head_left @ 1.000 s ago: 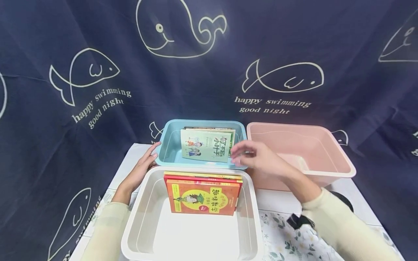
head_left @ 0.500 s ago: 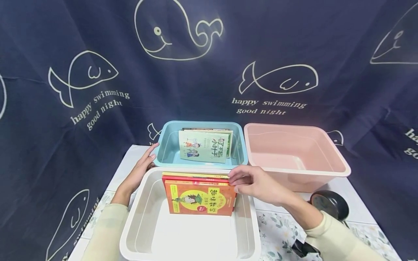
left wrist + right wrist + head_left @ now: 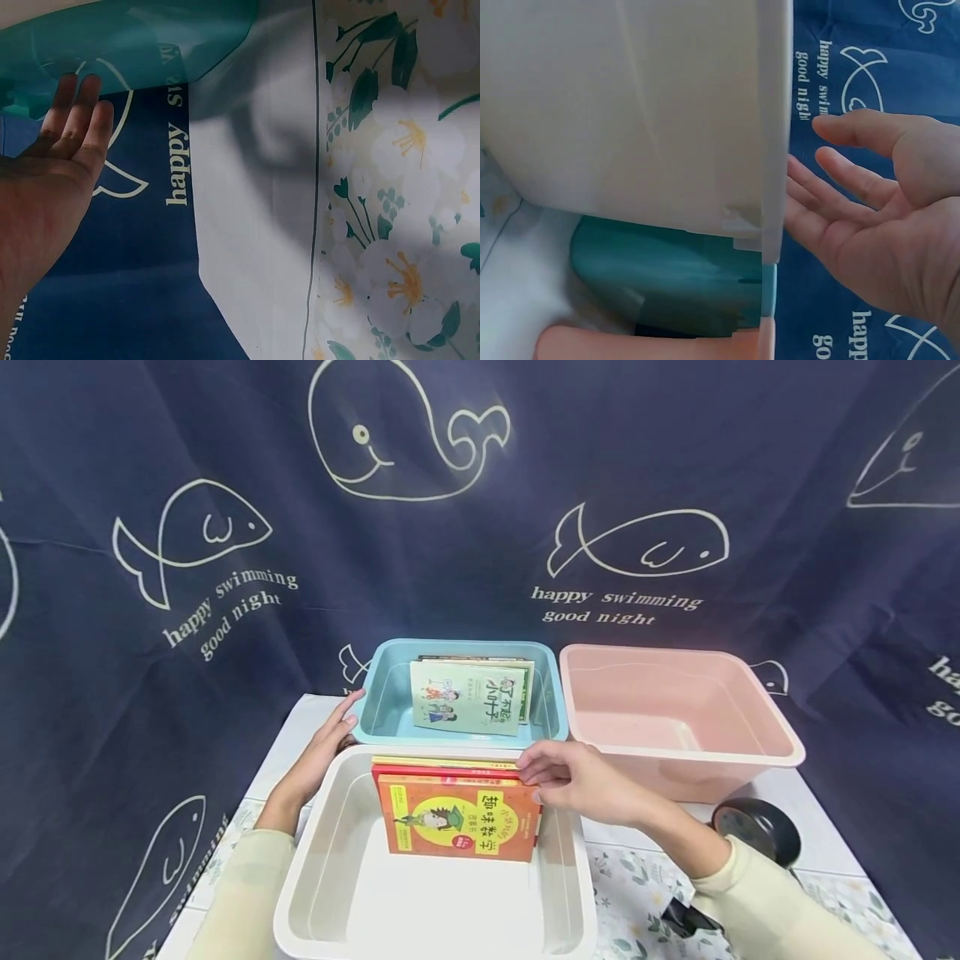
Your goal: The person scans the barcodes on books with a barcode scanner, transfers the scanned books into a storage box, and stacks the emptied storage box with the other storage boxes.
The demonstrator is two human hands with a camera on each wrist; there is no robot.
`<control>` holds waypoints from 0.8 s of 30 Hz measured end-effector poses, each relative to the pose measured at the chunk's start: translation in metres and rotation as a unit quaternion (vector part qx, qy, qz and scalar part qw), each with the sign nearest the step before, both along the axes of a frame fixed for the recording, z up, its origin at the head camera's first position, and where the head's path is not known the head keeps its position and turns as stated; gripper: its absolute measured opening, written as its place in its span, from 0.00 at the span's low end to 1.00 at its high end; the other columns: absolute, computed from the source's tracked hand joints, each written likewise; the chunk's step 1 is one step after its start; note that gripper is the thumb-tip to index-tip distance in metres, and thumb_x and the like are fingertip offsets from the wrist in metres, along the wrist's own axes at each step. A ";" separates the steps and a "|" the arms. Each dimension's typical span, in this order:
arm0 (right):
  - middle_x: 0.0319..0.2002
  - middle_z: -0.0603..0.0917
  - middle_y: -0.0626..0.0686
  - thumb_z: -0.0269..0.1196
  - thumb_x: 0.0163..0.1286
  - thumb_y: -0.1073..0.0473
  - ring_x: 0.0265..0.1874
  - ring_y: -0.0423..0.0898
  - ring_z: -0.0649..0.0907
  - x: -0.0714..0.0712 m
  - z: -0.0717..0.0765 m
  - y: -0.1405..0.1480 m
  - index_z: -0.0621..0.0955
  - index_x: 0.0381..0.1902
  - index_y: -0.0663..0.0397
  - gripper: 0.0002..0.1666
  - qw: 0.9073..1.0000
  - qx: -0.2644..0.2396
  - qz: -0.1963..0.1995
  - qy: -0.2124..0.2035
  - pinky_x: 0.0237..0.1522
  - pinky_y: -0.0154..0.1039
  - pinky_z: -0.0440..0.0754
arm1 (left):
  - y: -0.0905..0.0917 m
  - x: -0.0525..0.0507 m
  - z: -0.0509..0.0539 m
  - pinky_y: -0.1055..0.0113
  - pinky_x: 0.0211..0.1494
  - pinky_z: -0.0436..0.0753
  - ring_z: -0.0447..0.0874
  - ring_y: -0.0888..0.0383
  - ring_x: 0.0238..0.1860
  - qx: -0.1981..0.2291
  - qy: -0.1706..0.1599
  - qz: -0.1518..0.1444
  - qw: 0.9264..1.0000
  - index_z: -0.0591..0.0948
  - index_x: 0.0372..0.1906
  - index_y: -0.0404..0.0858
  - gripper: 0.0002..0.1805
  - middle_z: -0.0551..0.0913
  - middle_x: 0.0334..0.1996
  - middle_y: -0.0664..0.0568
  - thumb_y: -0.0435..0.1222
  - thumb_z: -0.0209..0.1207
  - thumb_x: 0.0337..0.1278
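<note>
In the head view, an orange book (image 3: 465,818) stands upright in the white bin (image 3: 288,893), with red and yellow books (image 3: 435,764) behind it. My right hand (image 3: 600,783) pinches the orange book's top right corner, thumb in front and fingers behind. The right wrist view shows this right hand (image 3: 892,217) at the white bin's rim, its book hidden. My left hand (image 3: 318,756) rests its fingertips on the left side of the blue bin (image 3: 375,737). The left wrist view shows that left hand (image 3: 56,172) with nearly straight fingers against the blue bin.
Several books, a pale green one (image 3: 465,697) in front, stand inside the blue bin. A pink bin (image 3: 697,752) is at the back right. A black round object (image 3: 757,831) and a black item (image 3: 686,918) lie near my right forearm. A dark blue curtain (image 3: 450,568) hangs behind.
My right hand has come from the blue bin's right side toward me, onto the books in the white bin. The orange book's lower edge has shifted slightly toward me. My left hand stays put.
</note>
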State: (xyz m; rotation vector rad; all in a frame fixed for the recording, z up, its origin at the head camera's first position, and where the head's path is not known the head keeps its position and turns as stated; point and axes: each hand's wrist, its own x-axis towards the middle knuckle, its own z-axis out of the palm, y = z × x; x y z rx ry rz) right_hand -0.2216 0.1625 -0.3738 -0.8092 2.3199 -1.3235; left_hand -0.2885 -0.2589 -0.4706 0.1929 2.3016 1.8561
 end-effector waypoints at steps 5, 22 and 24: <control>0.51 0.87 0.62 0.64 0.65 0.73 0.55 0.58 0.86 0.000 0.001 -0.001 0.80 0.54 0.64 0.19 1.000 0.015 0.009 0.012 0.60 0.46 0.84 | -0.002 0.002 0.002 0.75 0.52 0.82 0.80 0.64 0.52 -0.006 0.000 0.003 1.000 0.49 0.84 0.62 0.32 0.61 0.77 0.38 0.55 0.38 0.83; 0.54 0.88 0.59 0.68 0.66 0.70 0.57 0.56 0.87 0.006 -0.009 -0.016 0.82 0.54 0.60 0.19 0.998 0.049 0.001 0.044 0.61 0.52 0.83 | 0.002 0.002 0.000 0.75 0.53 0.82 0.81 0.65 0.52 -0.006 -0.007 0.002 1.000 0.48 0.84 0.63 0.32 0.62 0.78 0.37 0.56 0.38 0.82; 0.54 0.89 0.58 0.68 0.65 0.70 0.56 0.56 0.87 0.008 -0.007 -0.014 0.83 0.54 0.59 0.19 0.996 0.060 -0.006 0.059 0.60 0.50 0.84 | 0.002 0.001 0.001 0.75 0.53 0.82 0.81 0.65 0.53 -0.005 -0.005 0.000 1.000 0.48 0.84 0.63 0.32 0.60 0.79 0.38 0.56 0.38 0.83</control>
